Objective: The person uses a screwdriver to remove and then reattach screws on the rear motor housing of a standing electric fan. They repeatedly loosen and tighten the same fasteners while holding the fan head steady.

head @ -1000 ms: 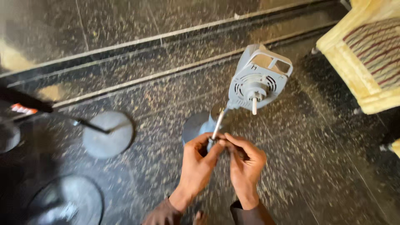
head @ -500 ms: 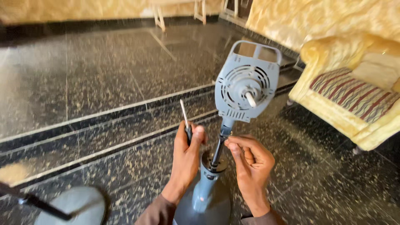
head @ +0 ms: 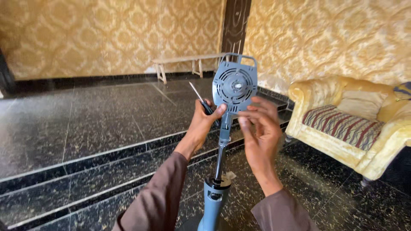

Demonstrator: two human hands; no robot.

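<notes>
Change of view: the camera has lifted since 0.5 s ago; damask wallpaper, a dark door and a wooden bench [head: 188, 63] now fill the background, where only floor showed before.
Fan head: the grey motor housing [head: 235, 84] has risen to face height and stands upright on its pole [head: 221, 156], which runs down into the blue-grey stand column [head: 211, 205] at the bottom edge.
Left hand: the left hand [head: 202, 125] has climbed with it, grip clamped on a screwdriver [head: 201, 101], fingertips touching the housing's lower left edge; the blade points up and left.
Right hand: the right hand [head: 259, 128] sits just right of the pole below the housing, fingers spread and apart, holding nothing visible.
Count: 1 fan, 1 screwdriver, 2 hands, 1 bench, 1 yellow sofa [head: 355, 128] with 1 striped seat cushion.
Floor: dark speckled stone floor [head: 85, 124] with steps crossing behind the fan.
</notes>
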